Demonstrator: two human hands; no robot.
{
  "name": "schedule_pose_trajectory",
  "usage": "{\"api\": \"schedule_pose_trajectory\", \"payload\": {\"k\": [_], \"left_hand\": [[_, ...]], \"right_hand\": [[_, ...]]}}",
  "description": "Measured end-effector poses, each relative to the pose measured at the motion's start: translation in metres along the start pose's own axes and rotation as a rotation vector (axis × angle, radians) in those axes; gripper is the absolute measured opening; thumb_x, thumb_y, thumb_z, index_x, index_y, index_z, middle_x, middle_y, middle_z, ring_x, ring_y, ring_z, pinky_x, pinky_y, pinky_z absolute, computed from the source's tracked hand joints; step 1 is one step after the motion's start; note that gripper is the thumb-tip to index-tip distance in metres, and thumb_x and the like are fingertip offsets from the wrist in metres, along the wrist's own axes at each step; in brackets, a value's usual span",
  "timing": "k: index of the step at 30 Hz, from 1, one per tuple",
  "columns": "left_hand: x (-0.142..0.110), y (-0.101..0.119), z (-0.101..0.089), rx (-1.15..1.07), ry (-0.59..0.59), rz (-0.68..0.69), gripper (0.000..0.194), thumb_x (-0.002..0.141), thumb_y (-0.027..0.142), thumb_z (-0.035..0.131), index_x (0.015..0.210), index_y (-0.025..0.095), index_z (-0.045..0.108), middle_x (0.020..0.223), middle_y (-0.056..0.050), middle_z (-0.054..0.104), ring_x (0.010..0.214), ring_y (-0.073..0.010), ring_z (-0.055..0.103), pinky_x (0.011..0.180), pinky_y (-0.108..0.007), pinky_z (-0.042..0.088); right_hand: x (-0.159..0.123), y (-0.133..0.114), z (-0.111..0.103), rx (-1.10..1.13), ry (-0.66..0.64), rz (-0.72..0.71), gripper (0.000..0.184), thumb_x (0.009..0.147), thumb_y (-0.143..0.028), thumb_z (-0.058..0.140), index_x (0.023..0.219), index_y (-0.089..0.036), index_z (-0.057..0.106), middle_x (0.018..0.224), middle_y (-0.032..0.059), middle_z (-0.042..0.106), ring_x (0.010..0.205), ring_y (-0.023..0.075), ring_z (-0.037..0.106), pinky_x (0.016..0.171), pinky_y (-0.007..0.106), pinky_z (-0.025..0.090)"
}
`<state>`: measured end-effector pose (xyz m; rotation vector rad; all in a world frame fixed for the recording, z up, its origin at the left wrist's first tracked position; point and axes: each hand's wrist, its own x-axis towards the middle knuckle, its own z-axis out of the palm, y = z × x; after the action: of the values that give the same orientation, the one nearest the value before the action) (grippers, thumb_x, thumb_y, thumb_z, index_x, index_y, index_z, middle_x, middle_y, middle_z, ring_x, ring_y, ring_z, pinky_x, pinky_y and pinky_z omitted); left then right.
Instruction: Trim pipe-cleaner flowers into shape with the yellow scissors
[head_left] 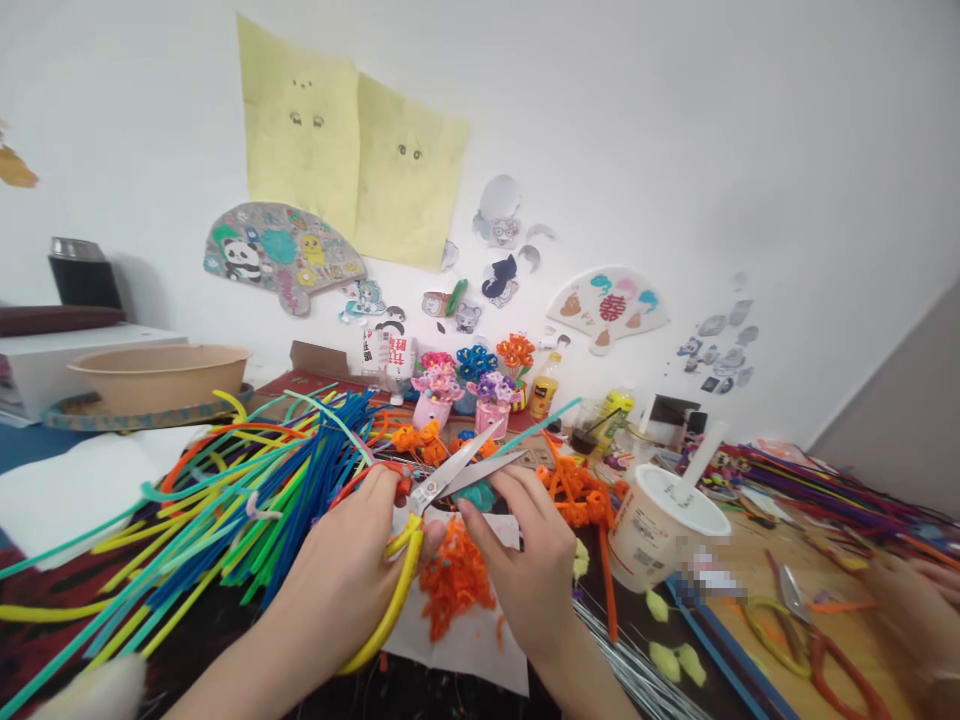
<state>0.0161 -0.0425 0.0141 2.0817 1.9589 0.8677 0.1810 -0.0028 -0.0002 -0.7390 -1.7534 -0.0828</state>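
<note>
My left hand (341, 570) is closed around the yellow handles of a pair of scissors (450, 475), whose blades are parted and point up to the right. My right hand (525, 550) pinches a short teal pipe-cleaner piece (478, 494) right under the blades. Below both hands, orange pipe-cleaner bits (454, 585) lie on a white sheet of paper (480, 645).
A big fan of coloured pipe cleaners (225, 500) lies to the left, a brown bowl (161, 372) behind it. A white cup with a straw (664, 520) stands to the right. Another person's hand (915, 600) rests at the right edge near a second pair of scissors (787, 595). Silver wires (630, 670) lie in front.
</note>
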Motion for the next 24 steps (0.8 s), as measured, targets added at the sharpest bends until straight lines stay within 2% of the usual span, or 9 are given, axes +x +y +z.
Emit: {"api": "schedule_pose_trajectory", "payload": {"k": [6,14,24], "left_hand": [[-0.0014,0.0028,-0.0003,-0.032,-0.057,-0.020,0.022,0.086,0.045,0.042,0.086,0.023,0.046,0.080,-0.003,0.061,0.071,-0.0228,0.061,0.061,-0.030,0.040],[0.0012,0.0031,0.0000,-0.044,-0.114,-0.041,0.022,0.087,0.045,0.039,0.084,0.024,0.043,0.086,-0.005,0.063,0.076,-0.0241,0.061,0.065,-0.032,0.040],[0.0012,0.0036,-0.0013,0.000,-0.140,-0.054,0.020,0.086,0.043,0.041,0.081,0.024,0.042,0.084,-0.004,0.064,0.076,-0.0244,0.062,0.064,-0.030,0.039]], "right_hand": [[0.0006,-0.0019,-0.0002,-0.002,-0.015,0.016,0.009,0.085,-0.022,0.061,0.093,-0.019,0.063,0.087,0.0048,0.064,0.080,0.0171,0.064,0.072,0.027,0.053],[-0.0021,0.0019,0.0012,-0.019,0.007,-0.007,0.014,0.086,-0.026,0.060,0.099,-0.021,0.062,0.096,0.0069,0.066,0.088,0.0194,0.066,0.075,0.030,0.055],[0.0002,-0.0014,0.0005,0.016,-0.003,0.013,0.011,0.086,-0.025,0.060,0.096,-0.021,0.062,0.091,0.0051,0.066,0.083,0.0179,0.065,0.071,0.027,0.054]]}}
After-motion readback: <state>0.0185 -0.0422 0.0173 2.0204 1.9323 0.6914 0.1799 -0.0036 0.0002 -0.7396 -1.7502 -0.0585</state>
